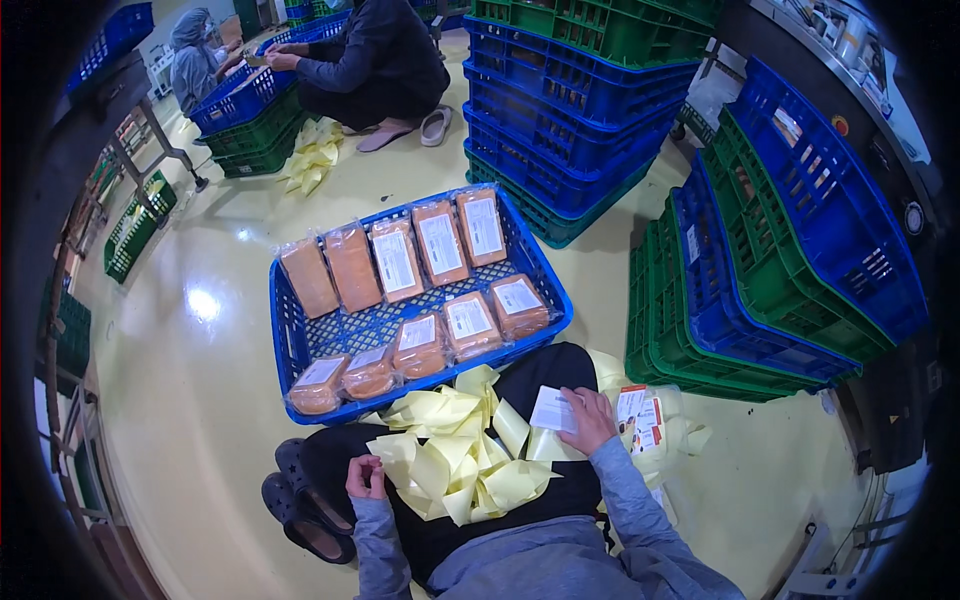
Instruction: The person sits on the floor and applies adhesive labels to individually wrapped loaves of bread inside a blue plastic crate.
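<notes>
My right hand (590, 420) holds a white printed label (553, 410) above my right thigh. My left hand (366, 476), its fingers curled, is beside a heap of pale yellow backing-paper strips (457, 457) on my lap; whether it pinches a strip's edge cannot be told. In front of me lies a blue plastic crate (566, 300) with two rows of plastic-wrapped brown blocks. Most blocks, such as the far-right one (489, 259), bear white labels. Two at the far left (307, 277) show no label on top.
A clear plastic tub (671, 424) with printed labels (637, 420) stands at my right. Blue and green crates (562, 112) rise behind, with another stack (765, 262) at right. Dark clogs (315, 502) lie at my left. Two people (367, 67) sit or squat by crates farther back.
</notes>
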The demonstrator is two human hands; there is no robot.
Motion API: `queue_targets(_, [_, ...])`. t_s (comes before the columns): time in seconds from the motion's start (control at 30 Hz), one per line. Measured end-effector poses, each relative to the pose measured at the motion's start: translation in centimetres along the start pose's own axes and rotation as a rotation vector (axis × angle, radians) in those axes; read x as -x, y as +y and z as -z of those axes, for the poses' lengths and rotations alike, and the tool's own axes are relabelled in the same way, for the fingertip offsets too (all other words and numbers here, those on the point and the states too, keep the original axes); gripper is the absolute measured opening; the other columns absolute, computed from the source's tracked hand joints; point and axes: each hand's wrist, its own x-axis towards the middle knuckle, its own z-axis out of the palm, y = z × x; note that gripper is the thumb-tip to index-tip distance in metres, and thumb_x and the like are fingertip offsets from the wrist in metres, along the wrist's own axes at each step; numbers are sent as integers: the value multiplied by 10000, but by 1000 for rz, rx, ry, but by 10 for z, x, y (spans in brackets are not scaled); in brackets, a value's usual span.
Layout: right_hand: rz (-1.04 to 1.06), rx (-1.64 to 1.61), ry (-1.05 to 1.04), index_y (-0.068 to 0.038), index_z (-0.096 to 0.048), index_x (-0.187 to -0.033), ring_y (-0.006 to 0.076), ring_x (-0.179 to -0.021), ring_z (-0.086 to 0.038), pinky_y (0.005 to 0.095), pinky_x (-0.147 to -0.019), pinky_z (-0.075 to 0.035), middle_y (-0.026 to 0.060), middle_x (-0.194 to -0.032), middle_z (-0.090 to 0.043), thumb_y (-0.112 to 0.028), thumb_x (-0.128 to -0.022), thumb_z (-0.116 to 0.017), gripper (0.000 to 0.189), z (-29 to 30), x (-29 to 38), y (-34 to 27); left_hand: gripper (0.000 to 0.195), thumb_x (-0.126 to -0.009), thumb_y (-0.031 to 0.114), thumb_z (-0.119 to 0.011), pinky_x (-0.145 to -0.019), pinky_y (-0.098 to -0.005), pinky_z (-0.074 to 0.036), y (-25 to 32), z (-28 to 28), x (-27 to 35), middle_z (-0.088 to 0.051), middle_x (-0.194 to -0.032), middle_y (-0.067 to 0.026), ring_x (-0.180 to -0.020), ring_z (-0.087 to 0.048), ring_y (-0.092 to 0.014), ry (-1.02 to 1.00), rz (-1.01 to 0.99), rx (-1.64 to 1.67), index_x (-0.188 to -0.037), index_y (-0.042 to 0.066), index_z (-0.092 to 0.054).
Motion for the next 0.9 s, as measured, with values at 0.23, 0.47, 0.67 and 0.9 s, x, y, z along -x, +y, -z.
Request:
queue_targets(0.23, [257,300,-144,-292,-475,-1228,389,-1239,-279,547,-1047,-148,104,-1320,-346,-146,-608,-691,673,4,-6,12,52,-796,34,-531,-626,-203,-418,21,-13,-3,-531,-764,-3,-660,-500,-64,-55,42,64,-848,31,-534])
queue_targets(0.47, [63,20,140,-147,-444,-1236,364,-1139,-362,464,-984,-274,178,-1212,-397,-109,-690,-590,567,6,6,-2,55,-800,49,-543,-629,-213,-425,10,-20,0,-547,-761,-13,-672,-519,-73,-94,39,46,-850,25,-548])
queue_targets(0.67, [-460,-278,501,36,-359,-1112,358,-979,-409,449,-862,-343,222,-1010,-417,-314,-658,-731,684,-38,26,3,64,-792,47,-553,-642,-216,-433,18,-32,1,-572,-762,-26,-678,-528,-76,-124,74,57,-849,20,-551])
queue_targets(0.9, [-618,-673,505,-3,-349,-1121,214,-829,-475,324,-722,-421,120,-923,-455,-240,-620,-784,704,-58,18,24,51,-797,40,-545,-630,-214,-435,20,-39,0,-573,-738,-17,-658,-525,-73,-157,78,49,-843,18,-552])
